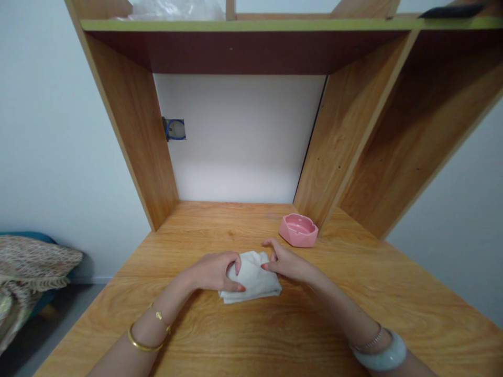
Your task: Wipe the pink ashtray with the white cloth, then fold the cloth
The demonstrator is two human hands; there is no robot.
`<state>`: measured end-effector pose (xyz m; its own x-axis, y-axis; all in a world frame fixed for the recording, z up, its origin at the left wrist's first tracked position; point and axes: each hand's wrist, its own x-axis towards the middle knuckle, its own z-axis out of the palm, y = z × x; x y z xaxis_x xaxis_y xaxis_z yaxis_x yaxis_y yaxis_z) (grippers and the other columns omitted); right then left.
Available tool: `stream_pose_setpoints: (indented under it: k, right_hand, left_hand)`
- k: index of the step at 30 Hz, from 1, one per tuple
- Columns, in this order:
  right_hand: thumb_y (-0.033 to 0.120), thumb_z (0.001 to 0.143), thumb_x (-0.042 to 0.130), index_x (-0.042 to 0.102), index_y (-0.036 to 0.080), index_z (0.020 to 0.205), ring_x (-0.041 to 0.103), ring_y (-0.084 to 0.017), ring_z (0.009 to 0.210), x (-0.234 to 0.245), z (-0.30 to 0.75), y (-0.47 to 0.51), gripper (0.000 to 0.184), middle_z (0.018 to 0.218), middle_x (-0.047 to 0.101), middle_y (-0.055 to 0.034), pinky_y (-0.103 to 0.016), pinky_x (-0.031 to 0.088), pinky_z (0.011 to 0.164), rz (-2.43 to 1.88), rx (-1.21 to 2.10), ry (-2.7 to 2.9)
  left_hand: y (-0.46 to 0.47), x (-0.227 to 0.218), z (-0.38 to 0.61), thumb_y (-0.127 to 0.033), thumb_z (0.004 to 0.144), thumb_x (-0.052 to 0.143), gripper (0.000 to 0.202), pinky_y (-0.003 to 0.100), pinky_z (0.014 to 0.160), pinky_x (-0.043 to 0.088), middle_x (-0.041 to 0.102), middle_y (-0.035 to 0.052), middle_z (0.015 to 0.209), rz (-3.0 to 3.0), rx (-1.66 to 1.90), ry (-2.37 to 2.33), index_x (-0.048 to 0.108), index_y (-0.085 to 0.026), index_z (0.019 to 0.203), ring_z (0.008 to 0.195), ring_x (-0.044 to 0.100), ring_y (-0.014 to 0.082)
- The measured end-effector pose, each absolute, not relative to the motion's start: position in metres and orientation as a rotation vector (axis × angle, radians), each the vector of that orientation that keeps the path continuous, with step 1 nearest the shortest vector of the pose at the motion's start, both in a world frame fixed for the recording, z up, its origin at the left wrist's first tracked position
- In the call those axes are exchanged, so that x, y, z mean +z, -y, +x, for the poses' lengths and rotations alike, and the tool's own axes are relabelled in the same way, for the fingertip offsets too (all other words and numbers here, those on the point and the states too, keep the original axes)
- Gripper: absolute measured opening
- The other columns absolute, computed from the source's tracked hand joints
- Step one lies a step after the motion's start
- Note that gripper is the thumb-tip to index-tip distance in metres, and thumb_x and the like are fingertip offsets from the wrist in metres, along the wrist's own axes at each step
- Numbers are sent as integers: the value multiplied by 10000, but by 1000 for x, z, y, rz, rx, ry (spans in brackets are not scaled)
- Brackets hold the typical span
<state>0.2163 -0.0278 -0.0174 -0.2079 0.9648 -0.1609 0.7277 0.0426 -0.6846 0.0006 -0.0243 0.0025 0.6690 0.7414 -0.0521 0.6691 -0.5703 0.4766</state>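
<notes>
A folded white cloth (253, 277) lies on the wooden desktop in front of me. At its left end my left hand (215, 271) grips it, thumb on the near side and fingers curled over the far side. My right hand (285, 262) is at the cloth's right far corner. Its thumb tip rests against the cloth, while the index finger stretches out beyond the edge, apart from the thumb. The other right fingers are mostly hidden. Just beyond the right hand stands a pink ashtray (297, 236) with an angular body.
Wooden side panels (126, 115) and an overhead shelf (236, 47) frame the desk (204, 335). In the white back panel (243, 141) is an uncovered socket box (175, 129). Plastic wrap (176, 9) lies on the shelf. A fringed blanket (35, 262) is at the far left.
</notes>
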Motion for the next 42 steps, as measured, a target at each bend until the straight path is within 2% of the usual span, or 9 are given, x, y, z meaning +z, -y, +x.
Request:
stream_pose_setpoints:
  k: [8, 14, 18, 22, 26, 29, 32, 35, 42]
  right_hand:
    - [101, 573, 611, 410, 191, 629, 434, -103, 588, 9, 274, 24, 226, 603, 453, 45, -196, 276, 482, -1974, 632, 2064]
    - [32, 544, 540, 421, 198, 540, 463, -134, 523, 14, 332, 24, 204, 495, 455, 32, -228, 279, 462, -2302, 471, 1986]
    - [50, 576, 525, 486, 188, 580, 533, -188, 595, 16, 343, 26, 143, 559, 524, -24, -258, 326, 502, -2444, 318, 1916]
    - [101, 677, 460, 546, 154, 766, 543, -272, 825, 23, 325, 24, 135, 822, 575, -139, -323, 375, 617, -2440, 97, 1879]
    - [152, 774, 387, 528, 126, 943, 476, -251, 994, 19, 270, 23, 221, 1012, 538, -155, -358, 356, 822, -2009, -89, 1981]
    - [196, 784, 411, 483, 120, 1089, 437, -220, 1079, 1, 226, 28, 322, 1108, 519, -136, -364, 320, 921, -1560, 103, 2240]
    - [378, 801, 428, 300, 103, 1295, 238, -215, 1258, -21, 200, 37, 579, 1360, 301, -147, -371, 228, 1013, -1389, 358, 2393]
    - [530, 786, 394, 191, 61, 1347, 122, -230, 1296, -38, 194, 41, 759, 1413, 169, -163, -383, 150, 1046, -1396, 502, 2474]
    - [587, 801, 299, 172, 100, 1361, 102, -237, 1300, -41, 200, 39, 753, 1415, 164, -132, -418, 81, 1051, -1440, 485, 2533]
  left_hand:
    - [18, -2, -2, -562, 766, 427, 391, 207, 500, 255, 492, -36, 605, 2406, 448, -1207, 521, -186, 719, 562, 424, 110]
    - [19, -5, 0, -546, 801, 374, 410, 216, 500, 272, 529, -15, 617, 2427, 491, -1258, 524, -181, 691, 556, 455, 119]
    - [18, -7, 2, -516, 813, 385, 377, 233, 570, 344, 563, 14, 715, 2477, 551, -1222, 543, -183, 733, 650, 500, 145]
    - [16, -10, 3, -478, 819, 412, 332, 300, 780, 381, 577, 55, 915, 2552, 603, -1143, 564, -188, 873, 889, 512, 198]
    - [15, -17, 3, -467, 835, 394, 415, 348, 968, 267, 469, 70, 1229, 2604, 578, -1078, 476, -203, 1146, 1148, 388, 211]
    - [13, -23, 1, -515, 834, 356, 552, 364, 1031, 156, 292, 58, 1379, 2629, 477, -1106, 327, -210, 1293, 1262, 234, 210]
    - [12, -29, 0, -577, 829, 280, 663, 394, 1048, 65, 168, 66, 1419, 2629, 343, -1172, 195, -181, 1354, 1297, 121, 208]
    - [10, -34, -1, -599, 828, 225, 701, 417, 1044, 23, 134, 78, 1418, 2606, 220, -1198, 137, -159, 1367, 1302, 95, 201]
    - [9, -35, 1, -613, 821, 221, 703, 426, 1044, 48, 145, 74, 1411, 2586, 207, -1194, 163, -170, 1363, 1299, 110, 207]
